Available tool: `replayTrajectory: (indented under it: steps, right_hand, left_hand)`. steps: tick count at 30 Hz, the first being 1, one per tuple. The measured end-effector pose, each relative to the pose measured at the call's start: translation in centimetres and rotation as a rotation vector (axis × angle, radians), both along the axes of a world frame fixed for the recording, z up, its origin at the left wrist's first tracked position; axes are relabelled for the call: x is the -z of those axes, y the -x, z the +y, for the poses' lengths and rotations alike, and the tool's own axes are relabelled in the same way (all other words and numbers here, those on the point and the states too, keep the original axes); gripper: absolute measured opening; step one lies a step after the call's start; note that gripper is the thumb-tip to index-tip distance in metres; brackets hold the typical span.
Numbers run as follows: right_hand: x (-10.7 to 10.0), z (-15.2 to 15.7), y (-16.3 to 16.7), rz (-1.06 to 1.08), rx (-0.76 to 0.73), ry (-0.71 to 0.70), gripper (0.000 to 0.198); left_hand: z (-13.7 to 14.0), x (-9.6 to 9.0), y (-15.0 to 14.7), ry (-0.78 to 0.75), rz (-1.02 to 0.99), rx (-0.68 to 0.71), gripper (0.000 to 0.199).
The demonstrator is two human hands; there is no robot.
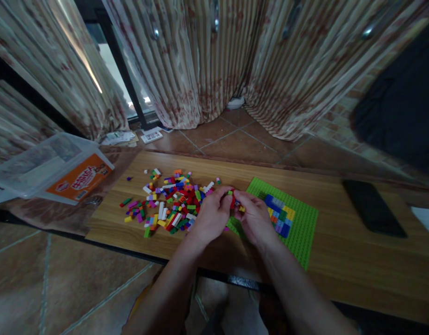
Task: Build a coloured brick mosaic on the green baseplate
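My left hand (214, 209) and my right hand (254, 215) meet above the near-left part of a green baseplate (307, 232). Both are closed, with small toy bricks (232, 199) pinched between their fingertips; red, green and yellow show there. How those bricks are joined is partly hidden by the fingers. On the baseplate, right of my right hand, sits a flat patch of bricks (281, 215) in blue, yellow, green, orange and purple. A loose pile of mixed bricks (188, 199) spreads over the table to the left of my left hand.
The wooden table (340, 260) carries a black phone (373, 208) at the right, with white paper (425, 222) at the edge. A clear plastic bin (57, 163) with an orange label lies at the far left. Striped curtains (186, 70) hang behind.
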State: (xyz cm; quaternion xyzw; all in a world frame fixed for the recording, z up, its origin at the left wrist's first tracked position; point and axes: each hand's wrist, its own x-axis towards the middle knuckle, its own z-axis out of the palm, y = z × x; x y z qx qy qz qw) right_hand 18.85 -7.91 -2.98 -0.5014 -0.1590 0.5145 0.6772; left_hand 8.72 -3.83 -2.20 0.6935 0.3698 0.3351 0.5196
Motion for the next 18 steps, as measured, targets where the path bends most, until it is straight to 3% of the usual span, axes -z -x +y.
replayTrajectory:
  steps: [9,14,18]
  right_hand:
    - [-0.1,-0.1,0.1,0.033,-0.008,0.02,0.031]
    - [0.1,0.1,0.2,0.002,0.044,0.019,0.034]
    - [0.9,0.2,0.4,-0.152,0.056,0.031,0.037]
  left_hand:
    - [0.1,0.4,0.2,-0.037,0.03,0.018,0.027]
    - [0.2,1.0,0.5,-0.083,0.086,-0.096,0.023]
    - [0.6,0.7,0.8,-0.128,0.138,-0.206,0.025]
